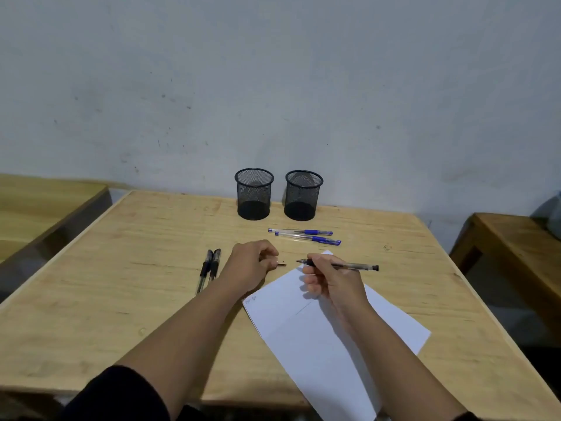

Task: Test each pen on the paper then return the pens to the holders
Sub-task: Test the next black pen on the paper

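My right hand [329, 282] holds an uncapped black pen [352, 265] level above the top corner of the white paper [328, 344], tip pointing left. My left hand [250, 264] is closed on the pen's black cap [281, 264], just left of the tip. Two black pens [209, 267] lie side by side left of my left hand. Two blue pens [306, 235] lie beyond my hands. Behind them stand two black mesh holders, one on the left [253, 194] and one on the right [303, 195], both with nothing inside.
The wooden table [121, 268] ends at a grey wall behind the holders. Other wooden furniture stands to the left [36, 208] and right [516, 238]. The paper bears a small scribble near its left corner.
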The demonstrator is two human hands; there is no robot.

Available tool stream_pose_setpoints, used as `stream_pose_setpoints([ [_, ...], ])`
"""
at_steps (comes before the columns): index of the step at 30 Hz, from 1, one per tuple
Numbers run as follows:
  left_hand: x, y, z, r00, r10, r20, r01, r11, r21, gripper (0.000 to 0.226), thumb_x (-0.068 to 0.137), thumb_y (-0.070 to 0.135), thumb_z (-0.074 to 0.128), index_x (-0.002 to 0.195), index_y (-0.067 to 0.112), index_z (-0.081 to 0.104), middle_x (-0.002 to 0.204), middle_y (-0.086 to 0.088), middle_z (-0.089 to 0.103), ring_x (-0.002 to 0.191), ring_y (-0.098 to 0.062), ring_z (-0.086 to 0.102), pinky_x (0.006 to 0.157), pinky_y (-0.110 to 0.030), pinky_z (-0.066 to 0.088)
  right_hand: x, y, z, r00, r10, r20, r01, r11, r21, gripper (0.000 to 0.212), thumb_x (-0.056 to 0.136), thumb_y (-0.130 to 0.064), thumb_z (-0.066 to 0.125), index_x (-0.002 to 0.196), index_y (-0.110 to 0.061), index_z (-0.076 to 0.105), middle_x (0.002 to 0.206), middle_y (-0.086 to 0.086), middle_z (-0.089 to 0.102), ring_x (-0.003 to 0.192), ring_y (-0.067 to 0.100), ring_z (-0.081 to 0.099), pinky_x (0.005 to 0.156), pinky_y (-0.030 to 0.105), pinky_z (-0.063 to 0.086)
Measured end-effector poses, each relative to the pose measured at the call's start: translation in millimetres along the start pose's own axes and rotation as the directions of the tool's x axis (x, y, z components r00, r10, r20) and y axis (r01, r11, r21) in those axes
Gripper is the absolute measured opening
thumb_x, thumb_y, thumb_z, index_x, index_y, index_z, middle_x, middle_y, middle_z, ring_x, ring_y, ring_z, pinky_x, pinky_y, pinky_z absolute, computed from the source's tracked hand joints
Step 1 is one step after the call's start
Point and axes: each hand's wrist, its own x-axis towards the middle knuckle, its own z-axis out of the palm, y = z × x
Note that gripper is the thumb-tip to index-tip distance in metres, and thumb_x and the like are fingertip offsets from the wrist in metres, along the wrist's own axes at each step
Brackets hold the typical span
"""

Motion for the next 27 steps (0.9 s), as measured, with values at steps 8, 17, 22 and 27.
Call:
stream_pose_setpoints([
  [8,-51.0,4.3,-20.4,0.972,0.117,-0.201,-0.113,0.993,0.035,0.014,0.081,0.023,0.064,0.095,0.023,0.066,0.093,0.004,0.063,0.081,-0.008,0.056,0.067,-0.018,0.04,-4.5,-13.1,8.2,0.994,-0.102,0.05,0.107,0.988,-0.112,0.012,0.083,-0.01,0.057,0.076,-0.009,0.067,0.056,0.009,0.054,0.043,0.018,0.043,0.042,0.024,0.033],
  [17,-85.9,-13.2,10.2,0.932,0.133,-0.336,-0.1,0.988,0.115,0.021,0.083,0.023,0.065,0.101,0.014,0.065,0.098,-0.001,0.065,0.095,-0.017,0.055,0.078,-0.019,0.035,-12.0,5.6,34.1,0.98,-0.174,0.096,0.199,0.878,-0.435,0.019,0.085,-0.016,0.051,0.068,-0.01,0.057,0.055,0.003,0.062,0.042,0.009,0.051,0.039,0.016,0.039],
  [22,-85.6,-15.7,11.3,0.927,0.124,-0.355,-0.101,0.991,0.084,0.021,0.083,0.024,0.065,0.103,0.015,0.065,0.1,0.002,0.065,0.096,-0.014,0.055,0.079,-0.016,0.033,-7.1,9.0,41.8,0.947,-0.298,0.117,0.304,0.725,-0.618,0.023,0.083,-0.019,0.052,0.06,-0.015,0.052,0.053,-0.002,0.053,0.048,0.007,0.046,0.042,0.008,0.035],
  [27,-86.0,-15.7,12.0,0.923,0.13,-0.363,-0.109,0.991,0.078,0.022,0.084,0.025,0.064,0.103,0.015,0.065,0.1,0.002,0.064,0.096,-0.014,0.055,0.079,-0.016,0.033,-5.8,13.1,43.3,0.934,-0.317,0.162,0.342,0.672,-0.657,0.019,0.083,-0.017,0.053,0.072,-0.003,0.059,0.06,0.006,0.056,0.053,0.011,0.046,0.045,0.012,0.035],
])
